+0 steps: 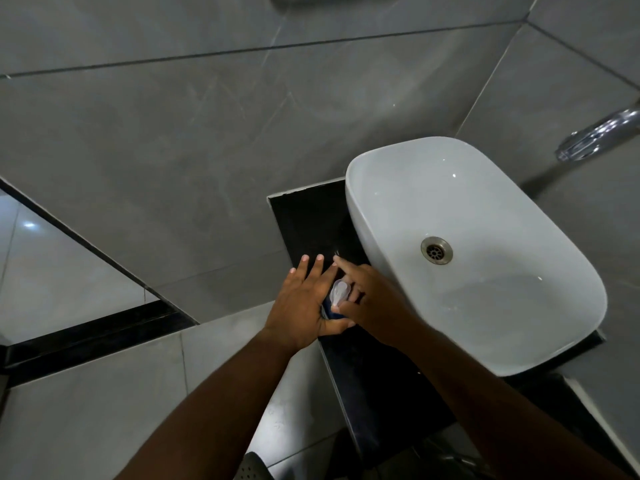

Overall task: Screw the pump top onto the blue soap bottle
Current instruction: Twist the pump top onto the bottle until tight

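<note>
The blue soap bottle [331,312] stands on the black counter [304,223] left of the basin, mostly hidden between my hands; only a dark blue sliver shows. Its clear white pump top [338,292] sits on top of it. My left hand [304,303] presses against the bottle's left side, fingers stretched out and thumb wrapped under its near side. My right hand [370,299] grips the pump top from the right, index finger pointing away along the counter.
A white oval basin [388,174] with a metal drain [436,250] fills the counter's right side. A chrome tap [599,133] juts from the wall at far right. Grey wall tiles stand behind; the counter's front edge drops to the tiled floor on the left.
</note>
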Available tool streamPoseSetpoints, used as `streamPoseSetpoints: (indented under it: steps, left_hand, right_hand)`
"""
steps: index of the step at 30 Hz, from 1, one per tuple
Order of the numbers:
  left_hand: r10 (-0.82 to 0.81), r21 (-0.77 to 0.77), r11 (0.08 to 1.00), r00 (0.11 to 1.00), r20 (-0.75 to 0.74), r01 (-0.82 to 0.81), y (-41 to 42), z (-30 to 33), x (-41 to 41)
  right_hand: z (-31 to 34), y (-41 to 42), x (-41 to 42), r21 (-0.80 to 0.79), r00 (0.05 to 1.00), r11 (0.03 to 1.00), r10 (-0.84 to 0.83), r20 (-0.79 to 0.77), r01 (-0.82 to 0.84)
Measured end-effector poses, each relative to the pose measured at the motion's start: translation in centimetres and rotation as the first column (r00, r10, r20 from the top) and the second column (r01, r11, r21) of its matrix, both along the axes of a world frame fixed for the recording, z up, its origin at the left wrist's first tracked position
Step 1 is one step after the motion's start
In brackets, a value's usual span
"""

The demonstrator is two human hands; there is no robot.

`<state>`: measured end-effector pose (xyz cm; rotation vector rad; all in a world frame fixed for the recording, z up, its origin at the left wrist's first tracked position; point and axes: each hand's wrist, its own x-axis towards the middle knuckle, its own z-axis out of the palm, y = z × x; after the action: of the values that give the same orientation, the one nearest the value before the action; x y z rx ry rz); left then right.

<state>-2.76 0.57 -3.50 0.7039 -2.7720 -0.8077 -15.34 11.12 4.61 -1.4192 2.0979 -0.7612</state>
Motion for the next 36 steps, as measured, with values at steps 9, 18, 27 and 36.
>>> streamPoseSetpoints:
  steps: [9, 18, 27, 36]
  left_hand:
    - [0.005, -0.005, 1.0, 1.0, 0.005, -0.005, -0.1, -0.6, 0.0]
    - [0.024, 0.031, 0.999, 1.0, -0.009, -0.024, 0.1, -0.7, 0.0]
    - [0.017, 0.063, 0.998, 1.0, -0.007, -0.016, 0.1, -0.1, 0.1]
    - [0.189, 0.264, 0.953, 0.973, -0.132, -0.149, 1.4, -0.1, 1.2]
  right_hand:
    - [3.2, 1.0, -1.5, 0.009, 0.983, 0.985, 0.171, -0.073, -0.171]
    - [3.1, 0.8, -0.2, -0.037, 0.984, 0.992, 0.114, -0.135, -0.12]
    - [2.0, 0.9, -0.3, -0.074, 0.988, 0.994, 0.073, -0.137, -0.083]
    - [-1.7, 2.1, 0.0, 0.009, 0.985, 0.989, -0.146, 0.089, 0.146]
